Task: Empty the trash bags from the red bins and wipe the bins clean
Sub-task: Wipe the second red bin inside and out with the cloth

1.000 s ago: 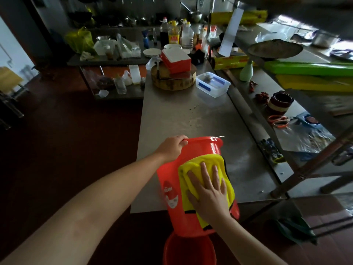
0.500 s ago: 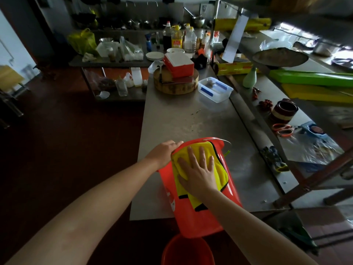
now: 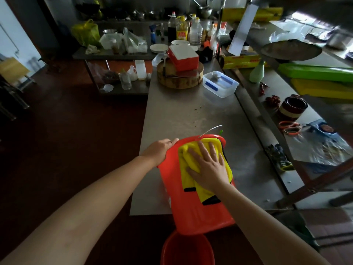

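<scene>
The red bin (image 3: 193, 207) lies tilted on the near edge of the steel surface (image 3: 181, 115). The left hand (image 3: 159, 151) grips its far rim with fingers curled over it. The right hand (image 3: 207, 167) presses a yellow cloth (image 3: 186, 155) flat on the bin's outer wall, fingers straight and spread. No bag shows at the rim, so wiping seems underway. A second red bin (image 3: 187, 249) on the floor below probably awaits its turn.

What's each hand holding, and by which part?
Left hand grips the red bin by its rim. Right hand grips nothing: flat fingers press the yellow cloth against its side.
</scene>
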A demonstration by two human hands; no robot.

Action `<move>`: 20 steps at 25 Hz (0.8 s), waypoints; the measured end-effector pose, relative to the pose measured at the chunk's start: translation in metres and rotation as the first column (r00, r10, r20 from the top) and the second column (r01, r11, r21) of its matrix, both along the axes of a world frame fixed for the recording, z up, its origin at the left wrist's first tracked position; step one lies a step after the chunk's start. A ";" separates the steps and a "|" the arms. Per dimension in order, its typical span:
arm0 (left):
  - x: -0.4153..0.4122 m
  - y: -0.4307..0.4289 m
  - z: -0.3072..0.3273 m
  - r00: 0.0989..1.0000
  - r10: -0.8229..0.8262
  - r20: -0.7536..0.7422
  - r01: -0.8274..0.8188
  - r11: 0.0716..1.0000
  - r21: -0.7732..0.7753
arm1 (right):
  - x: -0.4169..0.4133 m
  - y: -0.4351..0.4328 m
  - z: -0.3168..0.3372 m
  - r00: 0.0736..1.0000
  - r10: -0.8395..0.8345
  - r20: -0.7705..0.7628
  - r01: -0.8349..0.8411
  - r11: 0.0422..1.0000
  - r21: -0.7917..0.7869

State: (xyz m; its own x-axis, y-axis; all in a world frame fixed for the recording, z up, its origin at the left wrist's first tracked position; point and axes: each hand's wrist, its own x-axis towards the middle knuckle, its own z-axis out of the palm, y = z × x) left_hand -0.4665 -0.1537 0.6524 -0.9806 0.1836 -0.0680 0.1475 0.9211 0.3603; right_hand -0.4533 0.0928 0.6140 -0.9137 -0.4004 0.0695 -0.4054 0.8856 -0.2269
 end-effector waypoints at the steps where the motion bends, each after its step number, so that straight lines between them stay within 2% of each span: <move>1: -0.001 0.003 0.000 1.000 0.002 -0.008 -0.002 1.000 -0.009 | -0.004 0.009 -0.001 0.999 -0.042 0.031 0.044 0.998 -0.040; 4: 0.002 0.001 -0.003 1.000 0.025 -0.011 -0.026 0.999 -0.025 | -0.017 0.040 -0.005 0.950 -0.188 0.251 0.246 0.943 -0.226; 6: 0.006 -0.003 -0.005 0.999 0.049 0.002 -0.049 0.998 -0.030 | -0.025 0.056 -0.006 0.898 -0.190 0.397 0.333 0.883 -0.331; 9: 0.005 0.001 -0.005 0.998 0.057 -0.001 -0.057 0.997 -0.060 | -0.025 0.055 -0.004 0.866 -0.202 0.457 0.391 0.843 -0.369; 11: 0.004 0.003 -0.006 0.999 0.052 -0.008 -0.053 0.996 -0.076 | -0.015 0.039 -0.001 0.880 -0.249 0.406 0.386 0.871 -0.304; 13: 0.005 0.001 -0.008 0.999 0.050 0.006 -0.050 0.994 -0.094 | 0.000 0.018 0.001 0.927 -0.254 0.275 0.309 0.934 -0.178; 17: 0.004 -0.008 -0.008 0.998 0.042 0.043 -0.037 0.994 -0.099 | 0.028 -0.033 0.001 0.998 -0.059 0.014 0.058 0.997 0.051; 20: 0.007 -0.012 -0.007 0.998 0.037 0.045 -0.035 0.998 -0.058 | 0.044 -0.062 -0.006 0.995 0.088 -0.057 -0.074 0.974 0.215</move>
State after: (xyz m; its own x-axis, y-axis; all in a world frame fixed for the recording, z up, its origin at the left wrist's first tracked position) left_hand -0.4591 -0.1657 0.6456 -0.9821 0.1427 -0.1226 0.0983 0.9449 0.3124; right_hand -0.4095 0.0308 0.6080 -0.8740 -0.4847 0.0332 -0.4852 0.8744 -0.0076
